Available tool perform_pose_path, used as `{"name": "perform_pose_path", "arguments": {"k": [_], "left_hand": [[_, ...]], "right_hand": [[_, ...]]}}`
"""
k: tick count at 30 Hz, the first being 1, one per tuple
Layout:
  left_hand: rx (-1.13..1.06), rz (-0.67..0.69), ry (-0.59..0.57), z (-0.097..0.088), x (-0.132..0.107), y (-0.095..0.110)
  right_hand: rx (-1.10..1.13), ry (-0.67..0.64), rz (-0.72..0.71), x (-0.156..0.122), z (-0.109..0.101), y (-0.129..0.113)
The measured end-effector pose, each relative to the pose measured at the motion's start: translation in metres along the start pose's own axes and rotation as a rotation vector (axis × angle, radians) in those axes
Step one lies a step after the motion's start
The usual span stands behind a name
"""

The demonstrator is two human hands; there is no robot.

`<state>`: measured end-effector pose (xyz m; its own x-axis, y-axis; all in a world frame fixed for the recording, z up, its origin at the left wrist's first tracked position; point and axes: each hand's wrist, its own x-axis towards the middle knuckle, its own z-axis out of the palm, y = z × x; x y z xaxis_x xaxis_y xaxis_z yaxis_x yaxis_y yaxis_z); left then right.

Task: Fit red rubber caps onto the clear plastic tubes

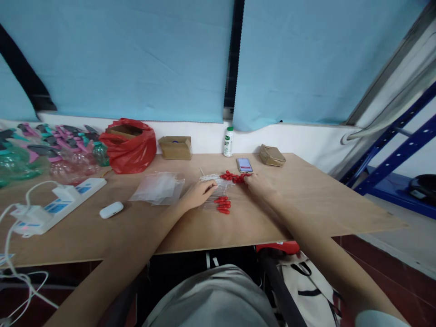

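Observation:
My left hand (200,193) rests on the table with its fingers curled together beside thin clear tubes (211,177). What its fingertips pinch, if anything, is too small to make out. A pile of small red rubber bulbs (235,177) lies between the two hands. At the right end of that pile, my right hand (259,185) has its fingers closed on a red bulb, mostly hidden by the fingers. Nearer to me, several tubes with red bulb ends (223,205) lie side by side on a clear bag, partly behind my left hand.
Clear plastic bags (156,188) lie left of my left hand. Farther left are a white case (111,210), a power strip (64,204), a red bag (129,150) and spray bottles (73,159). Behind stand a cardboard box (175,148), white bottle (228,142), phone (244,165) and brown packet (271,155).

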<state>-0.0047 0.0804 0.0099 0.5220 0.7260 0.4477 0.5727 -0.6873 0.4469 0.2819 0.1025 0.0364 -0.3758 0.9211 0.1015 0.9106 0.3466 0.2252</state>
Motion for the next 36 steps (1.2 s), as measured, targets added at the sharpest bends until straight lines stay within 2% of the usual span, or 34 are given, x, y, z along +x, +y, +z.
{"name": "perform_pose_path", "arguments": {"k": [4,7,10,14,18,22,28,36], "left_hand": [[0.009,-0.011,0.005,-0.001,0.000,0.001],[-0.009,-0.004,0.015,-0.001,0.000,0.002],[-0.018,-0.017,0.038,0.000,0.001,0.002],[-0.028,-0.044,0.092,0.002,0.002,0.001],[-0.030,-0.104,0.167,0.003,0.002,-0.003],[-0.024,-0.135,0.226,0.001,0.003,-0.008],[-0.050,-0.129,0.275,0.005,0.006,-0.019],[-0.111,-0.169,0.270,0.006,0.004,-0.021]], "right_hand": [[0.036,-0.017,-0.016,-0.005,-0.006,0.002],[0.119,-0.026,-0.022,-0.006,-0.018,0.007],[0.358,0.083,-0.112,0.002,-0.033,0.006],[0.675,0.204,-0.253,0.026,-0.042,-0.016],[0.880,0.282,-0.331,0.043,-0.032,-0.048],[0.986,0.327,-0.337,0.041,-0.021,-0.065],[1.094,0.411,-0.285,0.034,-0.015,-0.065],[1.059,0.385,-0.272,0.035,-0.005,-0.065]]}}
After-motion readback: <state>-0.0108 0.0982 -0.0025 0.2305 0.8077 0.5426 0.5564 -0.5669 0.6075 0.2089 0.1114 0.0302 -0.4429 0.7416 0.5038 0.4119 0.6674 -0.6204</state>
